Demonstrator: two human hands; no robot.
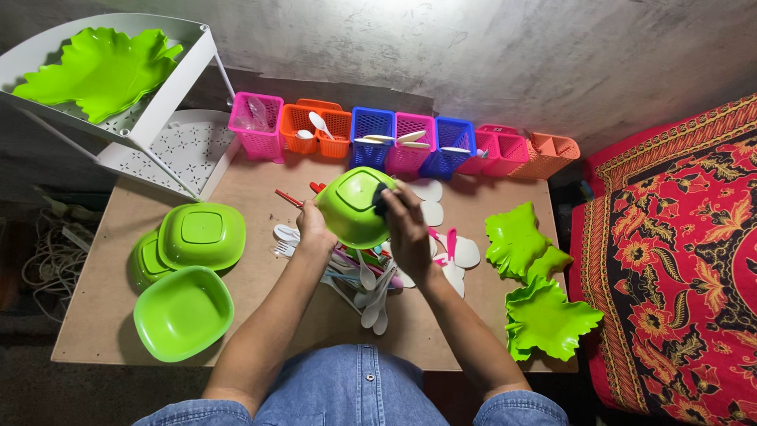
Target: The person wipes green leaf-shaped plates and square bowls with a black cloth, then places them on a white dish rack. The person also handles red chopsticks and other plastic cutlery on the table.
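The left hand [313, 225] holds a round green bowl [355, 207] above the middle of the brown surface [260, 308]. Its fingers are curled around the left edge of the bowl, closed on the rim, and the bowl is tilted so that its outer side faces the camera. The right hand [408, 229] is at the right side of the same bowl. Its fingers are bent and press a small dark thing [380, 199], maybe a cloth or sponge, against the bowl; I cannot tell exactly what this thing is.

Under the bowl lies a heap of plastic spoons and forks [369, 288], white, grey and pink. On the left side of the surface are square green bowls [183, 312], two of them turned upside down. On the right side lie leaf-shaped green plates [544, 315]. Along the far edge, near the wall, stands a row of small baskets [410, 142] in pink, orange and blue, some with spoons inside. At the top left is a white rack [169, 142] with one more leaf-shaped plate [98, 71] on its upper shelf. A red patterned cloth [678, 260] is at the right.
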